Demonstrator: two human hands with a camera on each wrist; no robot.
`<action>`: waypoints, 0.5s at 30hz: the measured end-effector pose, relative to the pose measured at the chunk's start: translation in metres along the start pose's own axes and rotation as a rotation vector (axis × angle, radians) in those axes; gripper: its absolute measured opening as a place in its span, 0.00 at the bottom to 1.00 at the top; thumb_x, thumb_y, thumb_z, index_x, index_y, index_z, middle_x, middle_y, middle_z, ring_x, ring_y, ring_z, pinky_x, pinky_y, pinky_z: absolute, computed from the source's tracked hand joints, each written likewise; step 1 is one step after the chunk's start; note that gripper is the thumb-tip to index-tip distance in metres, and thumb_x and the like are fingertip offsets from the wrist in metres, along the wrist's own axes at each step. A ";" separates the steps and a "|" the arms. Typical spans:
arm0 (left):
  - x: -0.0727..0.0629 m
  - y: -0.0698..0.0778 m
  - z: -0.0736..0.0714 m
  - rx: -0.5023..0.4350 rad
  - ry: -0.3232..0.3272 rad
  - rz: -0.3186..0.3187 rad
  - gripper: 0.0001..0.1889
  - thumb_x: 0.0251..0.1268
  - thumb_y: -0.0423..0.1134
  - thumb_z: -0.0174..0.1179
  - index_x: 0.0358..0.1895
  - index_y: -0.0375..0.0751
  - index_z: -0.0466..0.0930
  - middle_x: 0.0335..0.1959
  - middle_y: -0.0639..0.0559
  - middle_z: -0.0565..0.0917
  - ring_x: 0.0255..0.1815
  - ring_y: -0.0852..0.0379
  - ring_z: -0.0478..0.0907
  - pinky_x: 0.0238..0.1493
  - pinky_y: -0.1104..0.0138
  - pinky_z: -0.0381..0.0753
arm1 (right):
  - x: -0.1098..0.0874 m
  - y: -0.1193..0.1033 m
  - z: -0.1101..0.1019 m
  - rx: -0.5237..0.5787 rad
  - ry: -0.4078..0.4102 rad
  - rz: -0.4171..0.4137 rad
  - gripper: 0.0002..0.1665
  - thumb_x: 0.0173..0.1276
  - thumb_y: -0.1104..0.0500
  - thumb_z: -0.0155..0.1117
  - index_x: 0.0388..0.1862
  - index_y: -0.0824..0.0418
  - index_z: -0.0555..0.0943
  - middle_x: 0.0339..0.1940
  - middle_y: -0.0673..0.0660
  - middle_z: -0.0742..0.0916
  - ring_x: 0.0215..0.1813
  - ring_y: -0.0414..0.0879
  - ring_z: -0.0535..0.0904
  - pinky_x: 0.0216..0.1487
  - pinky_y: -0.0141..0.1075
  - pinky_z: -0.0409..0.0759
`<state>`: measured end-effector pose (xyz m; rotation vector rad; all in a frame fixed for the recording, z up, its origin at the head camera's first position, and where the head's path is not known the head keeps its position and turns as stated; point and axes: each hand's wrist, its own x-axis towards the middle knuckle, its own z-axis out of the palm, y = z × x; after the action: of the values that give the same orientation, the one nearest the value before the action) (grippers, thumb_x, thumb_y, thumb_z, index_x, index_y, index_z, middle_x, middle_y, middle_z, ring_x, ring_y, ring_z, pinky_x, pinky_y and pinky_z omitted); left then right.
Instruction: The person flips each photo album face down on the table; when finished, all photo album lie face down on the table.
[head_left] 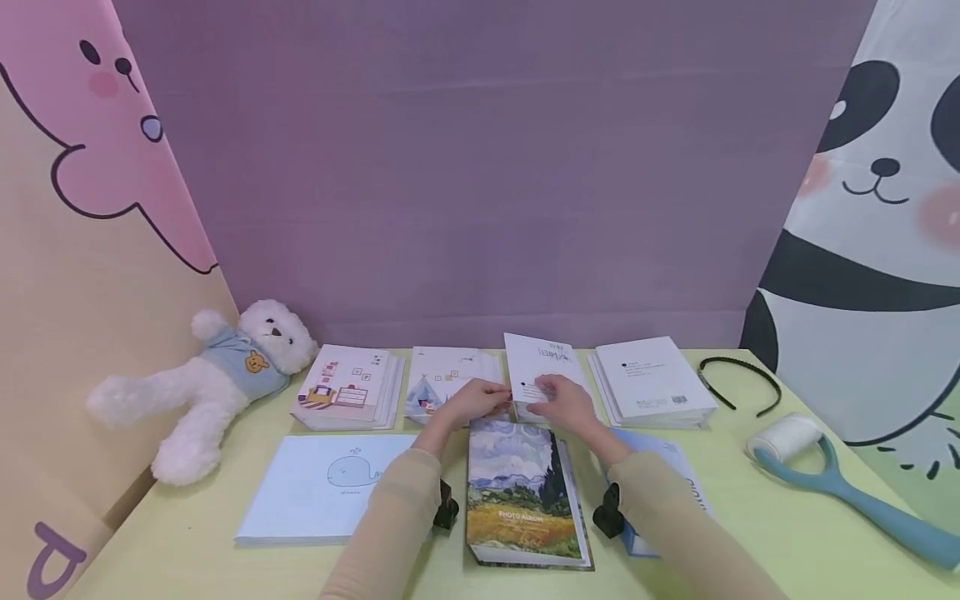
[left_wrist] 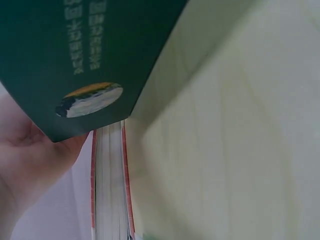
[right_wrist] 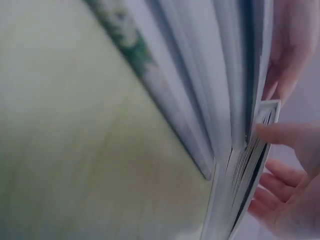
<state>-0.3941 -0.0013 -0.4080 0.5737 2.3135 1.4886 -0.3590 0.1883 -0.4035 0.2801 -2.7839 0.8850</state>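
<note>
A white hardcover book point(head_left: 534, 357) stands in the back row, its cover tilted up along the left side. My right hand point(head_left: 564, 402) grips its near part, with the thumb at the page edges point(right_wrist: 240, 172) and the fingers curled at the cover. My left hand point(head_left: 477, 400) has its fingertips right at the book's left edge; how they meet it I cannot tell. Just in front lies a photo album point(head_left: 517, 492) with a painted landscape cover. Its dark green side point(left_wrist: 90, 55) hides part of my left hand in the left wrist view.
The back row also holds a sofa-picture book point(head_left: 348, 387), a tent-picture book point(head_left: 435, 379) and a white book point(head_left: 652, 379). In front are a whale-cover book point(head_left: 315, 483) and a blue book point(head_left: 671, 458). A teddy bear point(head_left: 243, 367), headband point(head_left: 750, 367) and lint roller point(head_left: 832, 479) flank them.
</note>
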 end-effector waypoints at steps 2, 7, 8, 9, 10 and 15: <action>0.000 0.001 0.000 -0.004 0.015 -0.007 0.19 0.73 0.40 0.48 0.61 0.34 0.73 0.54 0.40 0.80 0.54 0.48 0.78 0.53 0.62 0.79 | 0.000 -0.002 0.001 -0.040 0.007 -0.009 0.27 0.58 0.57 0.69 0.54 0.68 0.77 0.52 0.66 0.83 0.51 0.60 0.79 0.52 0.51 0.76; 0.001 0.002 0.002 -0.009 0.037 -0.020 0.18 0.72 0.40 0.49 0.60 0.36 0.75 0.54 0.40 0.81 0.52 0.48 0.80 0.51 0.62 0.80 | -0.004 -0.006 -0.003 -0.058 0.032 -0.065 0.22 0.57 0.59 0.68 0.49 0.71 0.80 0.49 0.67 0.84 0.48 0.60 0.81 0.51 0.50 0.78; 0.001 0.002 0.002 -0.004 0.040 -0.019 0.18 0.72 0.41 0.49 0.60 0.37 0.74 0.54 0.42 0.80 0.52 0.49 0.80 0.50 0.62 0.80 | -0.004 -0.007 -0.004 -0.048 0.043 -0.078 0.21 0.57 0.60 0.68 0.48 0.71 0.80 0.49 0.68 0.84 0.47 0.60 0.81 0.50 0.50 0.78; 0.002 0.003 0.002 -0.005 0.041 -0.013 0.19 0.73 0.41 0.48 0.61 0.39 0.74 0.55 0.42 0.80 0.53 0.49 0.80 0.49 0.62 0.80 | -0.005 -0.007 -0.006 -0.033 0.056 -0.092 0.21 0.57 0.61 0.68 0.47 0.72 0.80 0.48 0.69 0.84 0.45 0.60 0.82 0.48 0.50 0.79; 0.002 0.003 0.002 -0.005 0.046 -0.006 0.19 0.73 0.42 0.48 0.62 0.40 0.73 0.56 0.44 0.80 0.53 0.50 0.80 0.47 0.63 0.81 | -0.005 -0.008 -0.006 -0.024 0.071 -0.107 0.20 0.57 0.62 0.68 0.46 0.73 0.81 0.47 0.69 0.84 0.42 0.59 0.82 0.45 0.49 0.80; 0.000 0.009 -0.003 -0.049 0.078 0.056 0.19 0.75 0.43 0.44 0.65 0.48 0.71 0.60 0.44 0.77 0.54 0.49 0.79 0.48 0.60 0.81 | -0.002 -0.009 -0.009 0.017 0.166 -0.175 0.19 0.56 0.64 0.69 0.45 0.74 0.81 0.40 0.68 0.86 0.29 0.51 0.80 0.35 0.43 0.79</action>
<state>-0.3941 -0.0007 -0.3986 0.5817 2.3294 1.6159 -0.3533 0.1867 -0.3920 0.4253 -2.5563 0.8489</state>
